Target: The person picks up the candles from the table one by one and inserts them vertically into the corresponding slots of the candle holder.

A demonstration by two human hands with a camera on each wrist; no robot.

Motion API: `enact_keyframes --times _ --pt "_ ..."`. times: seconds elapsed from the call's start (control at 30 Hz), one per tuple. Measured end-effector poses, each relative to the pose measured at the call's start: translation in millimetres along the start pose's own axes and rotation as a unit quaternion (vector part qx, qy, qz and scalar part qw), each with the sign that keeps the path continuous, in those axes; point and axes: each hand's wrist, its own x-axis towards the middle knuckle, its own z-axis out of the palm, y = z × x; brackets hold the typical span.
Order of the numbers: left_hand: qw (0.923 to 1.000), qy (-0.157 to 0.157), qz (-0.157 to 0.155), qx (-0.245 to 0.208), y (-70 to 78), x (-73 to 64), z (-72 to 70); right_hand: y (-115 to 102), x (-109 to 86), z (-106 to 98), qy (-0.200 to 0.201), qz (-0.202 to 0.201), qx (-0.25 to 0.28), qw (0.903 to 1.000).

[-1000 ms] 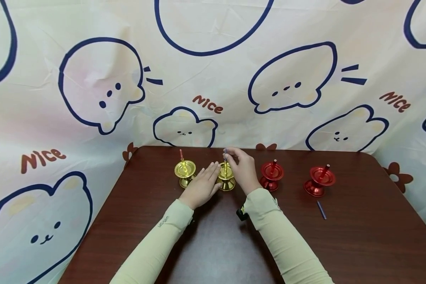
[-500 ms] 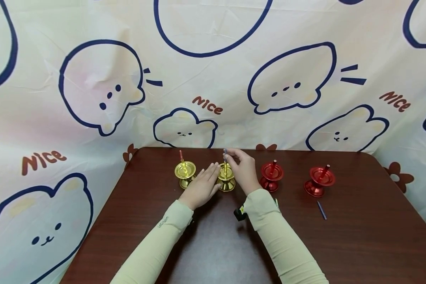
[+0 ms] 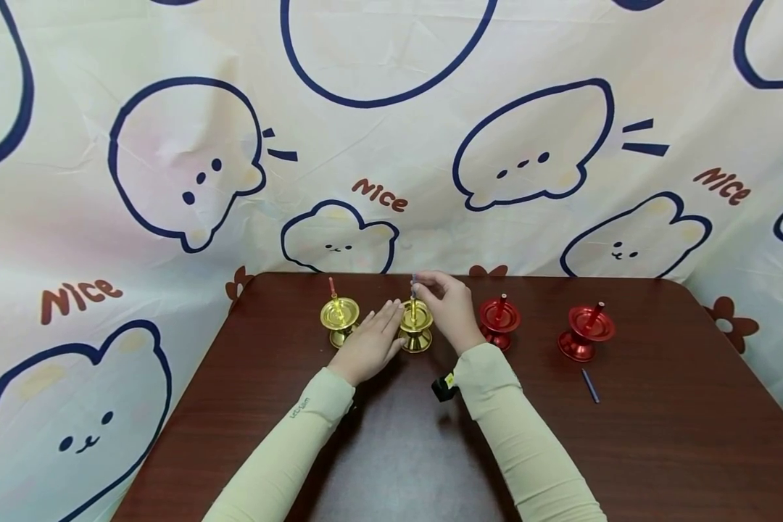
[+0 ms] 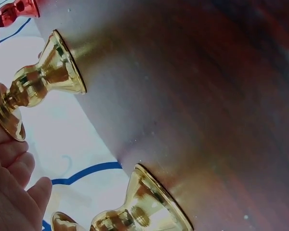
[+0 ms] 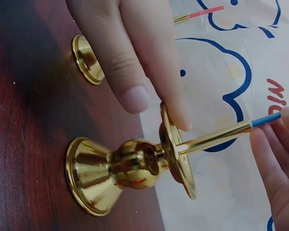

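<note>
Your right hand (image 3: 452, 313) pinched a slim blue candle (image 5: 266, 120) between thumb and fingers, its lower end at the tube mouth of a gold candlestick (image 5: 135, 168), just below those fingertips. Your left hand (image 3: 369, 345) grasped nothing; its extended fingers touched the candlestick's dish (image 5: 184, 169). Left of them: second gold candlestick (image 3: 330, 315) bearing a red candle (image 3: 332, 287). Right of the pinching fingers: two red candlesticks (image 3: 496, 338) on the desk (image 3: 678, 435).
</note>
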Motion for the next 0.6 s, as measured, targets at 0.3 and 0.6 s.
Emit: enact_keyframes --times 0.3,0.6 --pt "1.0 0.004 0.001 0.004 -1.1 -0.9 0.7 -6.2 -3.4 -8.2 -0.015 -0.007 -0.014 0.9998" --pt "1.0 0.006 -0.002 0.001 -0.9 -0.2 2.3 -11.3 -16.4 -19.2 -0.017 -0.053 -0.089 0.9945"
